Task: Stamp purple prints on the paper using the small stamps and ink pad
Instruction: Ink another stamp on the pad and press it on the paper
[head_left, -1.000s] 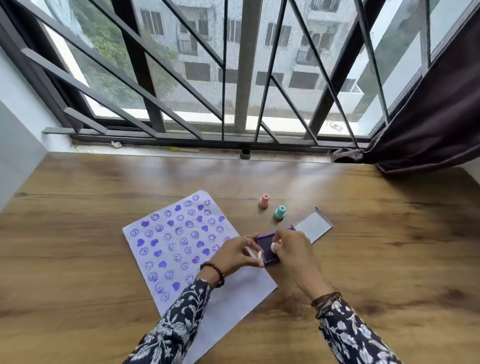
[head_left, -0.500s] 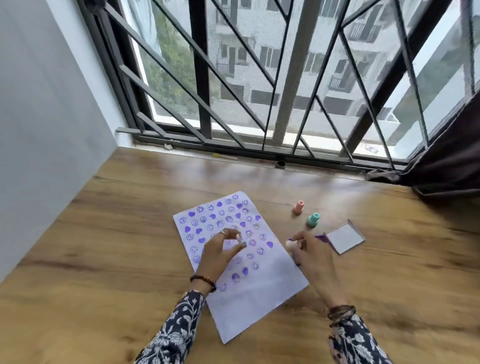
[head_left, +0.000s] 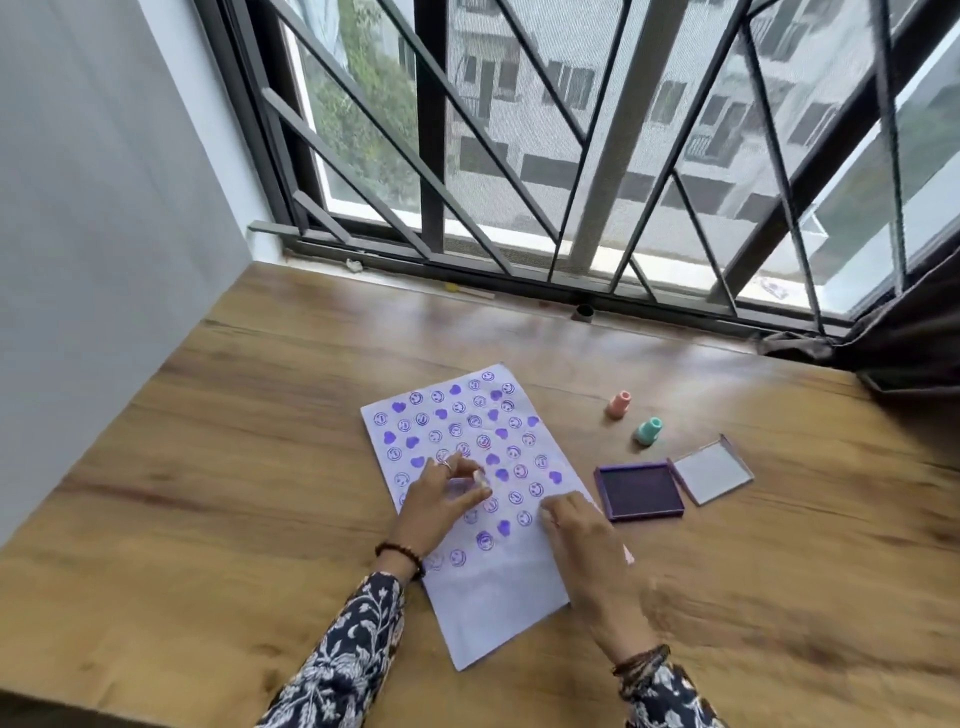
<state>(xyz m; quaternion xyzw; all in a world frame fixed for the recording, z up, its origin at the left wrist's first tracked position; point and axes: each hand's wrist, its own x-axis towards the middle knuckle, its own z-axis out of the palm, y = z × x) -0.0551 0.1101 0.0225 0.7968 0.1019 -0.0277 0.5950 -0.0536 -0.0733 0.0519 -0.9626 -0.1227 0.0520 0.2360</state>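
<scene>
A white sheet of paper (head_left: 498, 597) lies on the wooden table, its upper part covered with purple smiley and heart prints. My left hand (head_left: 441, 501) rests over the sheet's left middle, fingers pinched on a small pale stamp (head_left: 482, 478). My right hand (head_left: 576, 530) is on the paper's right edge, pressing a small white stamp (head_left: 545, 512) down; most of that stamp is hidden under the fingers. The purple ink pad (head_left: 640, 491) lies open just right of the paper, its clear lid (head_left: 711, 473) folded out beside it.
A pink stamp (head_left: 619, 404) and a teal stamp (head_left: 648, 431) stand on the table (head_left: 260, 467) behind the ink pad. A barred window runs along the far edge, a grey wall on the left, a dark curtain (head_left: 904, 343) at the far right.
Both hands left the ink pad and moved left onto the paper with their stamps. The view also swung left and the pad now lies uncovered.
</scene>
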